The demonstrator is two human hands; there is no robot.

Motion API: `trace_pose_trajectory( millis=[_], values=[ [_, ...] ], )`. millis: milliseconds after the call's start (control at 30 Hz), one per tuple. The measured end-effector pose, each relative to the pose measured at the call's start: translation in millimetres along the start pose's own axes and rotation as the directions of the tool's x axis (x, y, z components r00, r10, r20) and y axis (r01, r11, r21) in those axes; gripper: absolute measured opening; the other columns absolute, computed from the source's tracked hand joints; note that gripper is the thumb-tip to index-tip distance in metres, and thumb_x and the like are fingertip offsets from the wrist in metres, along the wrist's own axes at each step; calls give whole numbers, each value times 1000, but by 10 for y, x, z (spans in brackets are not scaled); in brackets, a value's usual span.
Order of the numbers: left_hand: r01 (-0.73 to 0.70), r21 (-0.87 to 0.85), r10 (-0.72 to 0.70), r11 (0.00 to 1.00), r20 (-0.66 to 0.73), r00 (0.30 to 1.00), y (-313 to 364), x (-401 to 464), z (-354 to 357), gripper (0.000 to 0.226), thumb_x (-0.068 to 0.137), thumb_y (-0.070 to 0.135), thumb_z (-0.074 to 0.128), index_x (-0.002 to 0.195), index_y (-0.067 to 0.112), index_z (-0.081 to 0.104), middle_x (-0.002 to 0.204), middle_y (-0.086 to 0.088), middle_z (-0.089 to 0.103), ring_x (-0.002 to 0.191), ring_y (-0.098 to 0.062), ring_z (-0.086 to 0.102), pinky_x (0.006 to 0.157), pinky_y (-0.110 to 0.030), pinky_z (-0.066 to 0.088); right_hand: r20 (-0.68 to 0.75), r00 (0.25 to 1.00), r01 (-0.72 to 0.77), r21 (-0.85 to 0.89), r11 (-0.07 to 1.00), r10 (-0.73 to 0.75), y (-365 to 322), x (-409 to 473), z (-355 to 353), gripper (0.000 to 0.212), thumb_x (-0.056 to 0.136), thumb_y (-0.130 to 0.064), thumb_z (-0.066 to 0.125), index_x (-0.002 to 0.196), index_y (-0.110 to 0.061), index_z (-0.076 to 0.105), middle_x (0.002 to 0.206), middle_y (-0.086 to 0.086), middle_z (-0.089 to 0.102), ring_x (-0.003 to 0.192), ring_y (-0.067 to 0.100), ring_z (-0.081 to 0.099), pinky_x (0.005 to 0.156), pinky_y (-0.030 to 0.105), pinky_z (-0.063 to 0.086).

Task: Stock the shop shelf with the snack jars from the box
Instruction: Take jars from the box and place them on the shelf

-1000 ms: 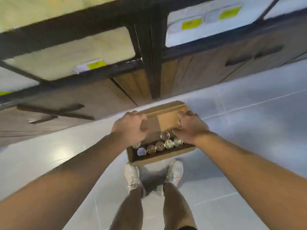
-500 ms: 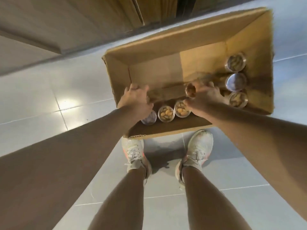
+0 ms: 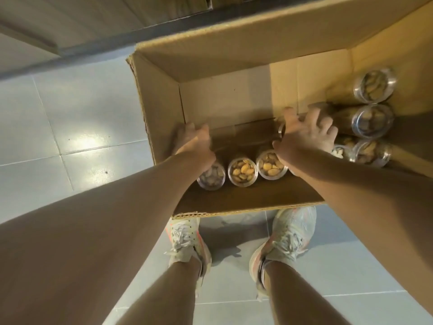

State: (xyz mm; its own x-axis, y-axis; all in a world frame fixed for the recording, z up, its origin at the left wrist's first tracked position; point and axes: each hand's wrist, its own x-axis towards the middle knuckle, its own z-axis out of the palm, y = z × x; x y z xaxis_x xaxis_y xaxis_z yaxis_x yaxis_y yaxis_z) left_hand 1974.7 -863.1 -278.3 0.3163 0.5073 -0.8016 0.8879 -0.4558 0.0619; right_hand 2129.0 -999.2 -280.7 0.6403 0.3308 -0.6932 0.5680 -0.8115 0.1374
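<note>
An open cardboard box (image 3: 234,50) stands on the tiled floor in front of my feet. Several clear snack jars filled with nuts stand in it: a row by the near wall (image 3: 243,172) and a cluster at the right (image 3: 372,120). My left hand (image 3: 194,141) reaches deep into the box beside its left wall, above the leftmost jar (image 3: 210,178). It is blurred and what lies under its fingers is hidden. My right hand (image 3: 307,134) sits on top of a jar (image 3: 281,130) mid-box, its spread fingers curled over the rim.
The wooden base of the shelf unit (image 3: 93,19) runs along the top, just beyond the box. My two light shoes (image 3: 187,240) (image 3: 288,235) stand right against the box's near wall. Pale floor tiles (image 3: 70,125) stretch to the left.
I have bent down from standing, so the box and jars fill more of the view. Both hands have moved from the box's rim down inside it, the right one onto a jar.
</note>
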Motion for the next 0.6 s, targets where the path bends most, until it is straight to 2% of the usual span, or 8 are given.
trace_pose_trajectory(
  millis=[67, 133, 233, 300, 400, 500, 600],
  values=[
    [-27, -3, 27, 1000, 18, 999, -5, -23, -42, 57, 87, 11, 72, 137, 22, 46, 139, -8, 41, 126, -30, 41, 95, -37, 40, 43, 999, 18, 110, 994, -23, 41, 12, -25, 65, 89, -29, 73, 140, -28, 33, 139, 18, 36, 125, 42, 44, 99, 52, 43],
    [-66, -11, 66, 998, 36, 997, 6, -87, -131, 58, 89, 10, 69, 140, 19, 43, 136, -11, 44, 123, -32, 46, 90, -37, 42, 28, 999, 36, 187, 982, -42, 102, -13, -113, 60, 93, -24, 68, 141, -29, 33, 137, 18, 36, 122, 42, 46, 94, 51, 46],
    [-111, -24, 112, 994, 26, 993, 39, -238, -317, 58, 92, 17, 67, 141, 18, 37, 120, -12, 49, 115, -35, 53, 80, -39, 46, -50, 995, 101, 243, 965, -91, 211, -136, -324, 55, 96, -27, 61, 142, -31, 31, 135, 18, 37, 120, 43, 46, 85, 49, 47],
    [-152, -29, 152, 988, 10, 988, 114, -445, -556, 56, 89, 23, 71, 132, 19, 36, 109, -8, 48, 110, -33, 53, 75, -38, 44, -102, 985, 163, 267, 950, -140, 331, -323, -603, 55, 97, -32, 61, 143, -32, 30, 136, 19, 37, 120, 44, 46, 80, 47, 47],
    [-212, -43, 211, 976, -16, 977, 256, -756, -938, 55, 87, 28, 73, 126, 19, 34, 107, -8, 52, 101, -29, 57, 71, -36, 45, -137, 972, 225, 309, 924, -191, 504, -562, -1058, 56, 97, -37, 62, 142, -34, 30, 139, 18, 36, 127, 43, 42, 89, 52, 49],
    [-339, 29, 341, 940, -70, 938, 506, -1202, -1508, 58, 86, 29, 74, 128, 17, 36, 120, -11, 47, 112, -33, 54, 83, -40, 50, -135, 969, 243, 366, 898, -207, 731, -852, -1724, 54, 94, -47, 65, 136, -38, 32, 137, 12, 38, 127, 39, 43, 97, 55, 49],
    [-430, 104, 442, 897, -165, 882, 766, -1675, -2110, 60, 84, 31, 77, 129, 18, 39, 128, -10, 40, 114, -30, 52, 87, -38, 50, -123, 964, 267, 412, 871, -237, 964, -1200, -2459, 58, 88, -52, 69, 136, -36, 42, 136, 8, 37, 119, 34, 49, 98, 45, 50]
  ],
)
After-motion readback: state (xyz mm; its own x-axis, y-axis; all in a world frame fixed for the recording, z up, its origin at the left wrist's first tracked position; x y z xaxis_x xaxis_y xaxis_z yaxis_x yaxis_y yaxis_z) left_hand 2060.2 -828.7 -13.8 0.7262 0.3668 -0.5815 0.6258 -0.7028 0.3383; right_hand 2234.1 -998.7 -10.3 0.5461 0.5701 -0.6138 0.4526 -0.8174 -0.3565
